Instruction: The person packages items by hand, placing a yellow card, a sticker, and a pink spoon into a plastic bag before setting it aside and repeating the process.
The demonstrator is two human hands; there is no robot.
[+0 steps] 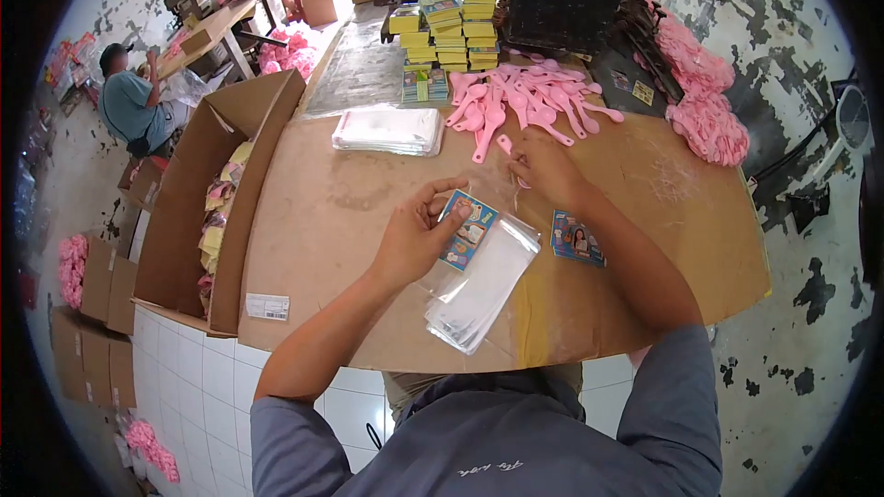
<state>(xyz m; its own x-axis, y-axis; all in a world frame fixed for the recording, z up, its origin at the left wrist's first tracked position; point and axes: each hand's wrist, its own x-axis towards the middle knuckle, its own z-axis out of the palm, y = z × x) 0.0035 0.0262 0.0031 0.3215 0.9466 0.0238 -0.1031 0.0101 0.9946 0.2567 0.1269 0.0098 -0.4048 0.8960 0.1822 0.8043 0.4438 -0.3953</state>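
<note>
My left hand (419,228) is closed on a blue printed card (470,232), thumb on its face, above a fanned stack of clear plastic bags (488,290). Thin clear film shows around the card's upper edge. Beyond it, my right hand (545,170) pinches a pink plastic spoon (504,144), which is partly hidden by the fingers. A pile of similar pink spoons (520,101) lies just past that hand. Under my right forearm sits a small stack of printed cards (578,239), partly covered by the arm.
Another stack of clear bags (387,131) lies at the back left of the cardboard-covered table (322,248). Behind rise yellow-edged card stacks (447,28). A long cardboard box (267,110) stands along the left edge. Pink bundles (704,83) lie at right; a person (133,101) sits far left.
</note>
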